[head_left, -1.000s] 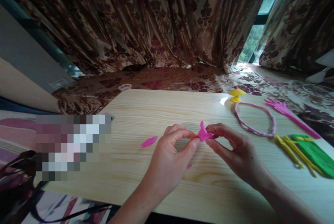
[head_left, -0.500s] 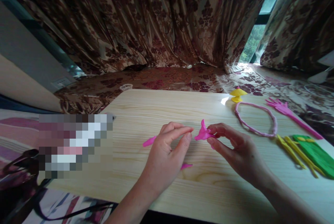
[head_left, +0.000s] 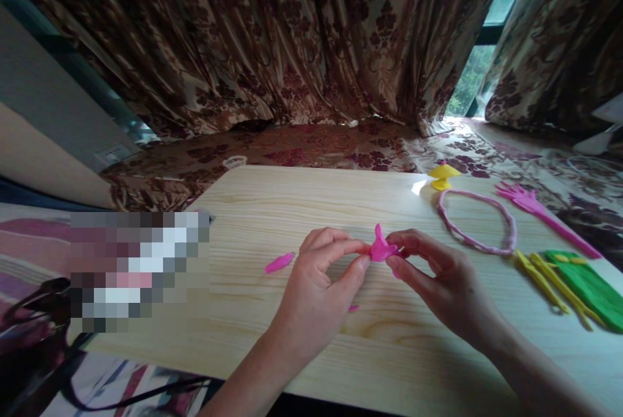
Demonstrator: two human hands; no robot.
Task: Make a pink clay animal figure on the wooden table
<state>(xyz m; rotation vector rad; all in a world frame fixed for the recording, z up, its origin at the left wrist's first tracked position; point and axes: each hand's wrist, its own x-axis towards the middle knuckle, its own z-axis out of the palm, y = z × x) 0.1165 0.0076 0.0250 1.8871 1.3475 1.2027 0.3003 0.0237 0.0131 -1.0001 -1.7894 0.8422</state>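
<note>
Between my hands, above the table, is a small pink clay flower [head_left: 381,247] with pointed, petal-like flaps. Thumb and fingers of my right hand [head_left: 433,264] pinch its right side. My left hand [head_left: 324,277] is closed at its left edge, thumb and forefinger pressing a petal. A long pink clay piece [head_left: 279,262] lies on the wood, left of my left hand. The tip of another pink clay piece [head_left: 353,308] shows beside my left wrist; the rest is hidden behind it.
On the right of the table [head_left: 311,196] lie a pink twisted ring [head_left: 452,230], a pink hand-shaped piece [head_left: 545,213], thin yellow tools [head_left: 542,284] and a green clay slab [head_left: 586,287]. A yellow clay shape [head_left: 444,177] stands at the back edge. Curtains [head_left: 311,41] hang behind.
My left hand has moved right and closed on the left edge of the clay flower. My right hand has hardly moved. Less of the pink piece by my left wrist shows.
</note>
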